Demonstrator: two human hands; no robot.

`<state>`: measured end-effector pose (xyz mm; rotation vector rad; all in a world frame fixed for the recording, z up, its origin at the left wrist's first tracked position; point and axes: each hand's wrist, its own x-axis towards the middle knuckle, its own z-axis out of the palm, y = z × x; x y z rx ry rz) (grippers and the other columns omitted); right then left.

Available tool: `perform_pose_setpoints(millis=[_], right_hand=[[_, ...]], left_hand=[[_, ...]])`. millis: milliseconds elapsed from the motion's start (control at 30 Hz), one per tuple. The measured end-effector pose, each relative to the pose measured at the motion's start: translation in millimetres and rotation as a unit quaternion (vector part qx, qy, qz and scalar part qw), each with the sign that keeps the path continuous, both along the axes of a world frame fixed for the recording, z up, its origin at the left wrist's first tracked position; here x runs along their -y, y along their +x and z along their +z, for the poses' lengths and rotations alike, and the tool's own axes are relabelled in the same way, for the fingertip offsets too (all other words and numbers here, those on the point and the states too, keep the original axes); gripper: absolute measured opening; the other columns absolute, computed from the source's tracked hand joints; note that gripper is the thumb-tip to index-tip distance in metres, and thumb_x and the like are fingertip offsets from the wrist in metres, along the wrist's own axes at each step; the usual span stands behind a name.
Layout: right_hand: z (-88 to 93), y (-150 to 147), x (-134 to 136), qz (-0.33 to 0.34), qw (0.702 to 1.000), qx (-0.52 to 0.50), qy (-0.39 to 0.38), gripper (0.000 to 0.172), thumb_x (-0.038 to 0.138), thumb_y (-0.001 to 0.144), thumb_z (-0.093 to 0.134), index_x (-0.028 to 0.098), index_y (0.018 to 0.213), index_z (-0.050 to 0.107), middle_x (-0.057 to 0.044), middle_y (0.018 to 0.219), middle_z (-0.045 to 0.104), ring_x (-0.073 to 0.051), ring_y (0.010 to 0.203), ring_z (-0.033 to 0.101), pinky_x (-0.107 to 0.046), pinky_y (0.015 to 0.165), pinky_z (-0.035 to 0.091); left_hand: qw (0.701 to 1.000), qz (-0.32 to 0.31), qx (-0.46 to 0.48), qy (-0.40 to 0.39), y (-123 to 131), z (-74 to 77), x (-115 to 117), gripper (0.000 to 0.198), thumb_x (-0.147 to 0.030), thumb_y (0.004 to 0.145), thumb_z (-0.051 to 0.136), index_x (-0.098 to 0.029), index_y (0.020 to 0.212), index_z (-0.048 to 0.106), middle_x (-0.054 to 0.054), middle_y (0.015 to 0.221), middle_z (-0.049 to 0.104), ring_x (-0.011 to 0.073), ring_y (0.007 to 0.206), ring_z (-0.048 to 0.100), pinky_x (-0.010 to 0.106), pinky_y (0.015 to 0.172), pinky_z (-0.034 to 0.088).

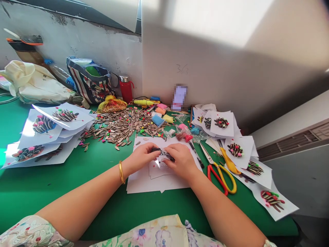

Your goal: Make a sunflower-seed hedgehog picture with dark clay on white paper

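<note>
Seemingly early on, left hand (142, 156) and right hand (182, 161) both pinch a dark lump (163, 152) on paper (154, 181); finished pictures (51, 127) flank them.

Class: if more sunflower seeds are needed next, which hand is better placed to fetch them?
Probably the left hand: the sunflower seeds lie on its side, beyond it; the right hand would cross over. Both pinch the dark clay piece.

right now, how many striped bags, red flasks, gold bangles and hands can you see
striped bag: 1
red flask: 1
gold bangle: 1
hands: 2, left hand and right hand, fingers of both pinching one dark piece
total: 5
</note>
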<state>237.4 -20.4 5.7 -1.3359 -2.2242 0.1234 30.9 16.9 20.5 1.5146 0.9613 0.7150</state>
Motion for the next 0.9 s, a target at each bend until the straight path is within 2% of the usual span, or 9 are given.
perform_pose_setpoints(millis=[133, 233, 400, 467, 533, 633, 700, 800, 900], right_hand=[[0.2, -3.9, 0.3, 0.003, 1.0, 0.003, 0.006, 0.019, 0.028, 0.083, 0.068, 0.022, 0.101, 0.069, -0.007, 0.096, 0.069, -0.023, 0.089, 0.059, -0.037, 0.08, 0.04], [0.6, -6.3, 0.9, 0.007, 1.0, 0.006, 0.009, 0.011, 0.024, 0.084, 0.064, 0.022, 0.093, 0.07, -0.006, 0.089, 0.069, -0.022, 0.083, 0.059, -0.036, 0.077, 0.04], [1.2, -7.2, 2.7, 0.01, 1.0, -0.008, 0.01, 0.008, 0.019, 0.084, 0.061, 0.022, 0.081, 0.068, -0.005, 0.08, 0.066, -0.02, 0.078, 0.056, -0.034, 0.073, 0.038], [1.8, -6.0, 2.9, 0.007, 0.999, -0.03, 0.007, 0.009, 0.019, 0.084, 0.059, 0.021, 0.082, 0.068, -0.005, 0.08, 0.066, -0.02, 0.078, 0.056, -0.033, 0.072, 0.038], [2.7, -4.3, 3.0, 0.003, 0.998, -0.056, 0.001, 0.009, 0.021, 0.086, 0.059, 0.021, 0.087, 0.068, -0.005, 0.082, 0.066, -0.02, 0.079, 0.057, -0.033, 0.072, 0.04], [3.8, -2.7, 3.4, 0.003, 0.996, -0.083, -0.014, 0.011, 0.025, 0.087, 0.061, 0.021, 0.094, 0.068, -0.006, 0.085, 0.067, -0.021, 0.082, 0.058, -0.034, 0.074, 0.042], [3.6, -2.5, 3.9, 0.006, 0.996, -0.091, -0.016, 0.014, 0.028, 0.088, 0.062, 0.02, 0.098, 0.068, -0.006, 0.089, 0.068, -0.022, 0.084, 0.059, -0.034, 0.076, 0.043], [1.2, -3.2, 4.5, 0.011, 0.995, -0.095, -0.004, 0.019, 0.031, 0.087, 0.064, 0.02, 0.102, 0.067, -0.007, 0.093, 0.068, -0.022, 0.088, 0.059, -0.035, 0.079, 0.043], [-2.0, -5.1, 5.1, 0.017, 0.996, -0.086, 0.015, 0.022, 0.033, 0.086, 0.065, 0.02, 0.104, 0.067, -0.008, 0.097, 0.069, -0.023, 0.09, 0.06, -0.037, 0.082, 0.043]], left_hand=[[0.998, -0.047, -0.025, 0.033, 2.7, -3.1, 3.8, 0.026, -0.032, 0.078, 0.064, -0.019, 0.1, 0.07, 0.004, 0.089, 0.072, 0.0155, 0.069, 0.063, 0.028, 0.064, 0.054], [0.994, -0.069, -0.045, 0.067, 2.9, -6.1, 4.5, 0.023, -0.033, 0.081, 0.062, -0.02, 0.096, 0.072, 0.002, 0.086, 0.073, 0.0151, 0.067, 0.063, 0.027, 0.063, 0.053], [0.984, -0.017, -0.102, 0.147, 0.0, -3.3, 1.9, 0.016, -0.033, 0.082, 0.061, -0.021, 0.084, 0.07, 0.001, 0.078, 0.071, 0.0174, 0.073, 0.064, 0.029, 0.07, 0.052], [0.986, 0.003, -0.091, 0.139, -1.3, -1.5, 0.5, 0.017, -0.036, 0.083, 0.061, -0.02, 0.083, 0.068, 0.001, 0.075, 0.069, 0.0175, 0.071, 0.064, 0.029, 0.069, 0.053], [0.994, 0.014, -0.049, 0.096, -2.0, -1.0, -0.5, 0.021, -0.039, 0.082, 0.062, -0.019, 0.084, 0.066, 0.001, 0.076, 0.067, 0.0171, 0.068, 0.065, 0.03, 0.067, 0.054], [0.999, 0.015, 0.028, 0.027, -2.0, -1.9, -0.9, 0.024, -0.04, 0.079, 0.067, -0.018, 0.088, 0.065, 0.003, 0.083, 0.066, 0.0168, 0.07, 0.067, 0.032, 0.069, 0.056], [0.998, 0.016, 0.054, 0.009, -1.5, -2.0, -0.4, 0.024, -0.038, 0.078, 0.069, -0.018, 0.09, 0.065, 0.003, 0.088, 0.066, 0.0166, 0.073, 0.067, 0.033, 0.072, 0.057], [0.999, 0.014, 0.037, 0.032, -0.7, -1.0, 1.1, 0.021, -0.035, 0.077, 0.069, -0.018, 0.089, 0.067, 0.003, 0.088, 0.067, 0.0159, 0.072, 0.065, 0.031, 0.07, 0.056], [0.996, 0.001, -0.024, 0.091, 0.9, -1.6, 3.1, 0.016, -0.032, 0.078, 0.066, -0.019, 0.086, 0.07, 0.003, 0.085, 0.07, 0.0171, 0.076, 0.064, 0.029, 0.072, 0.054]])
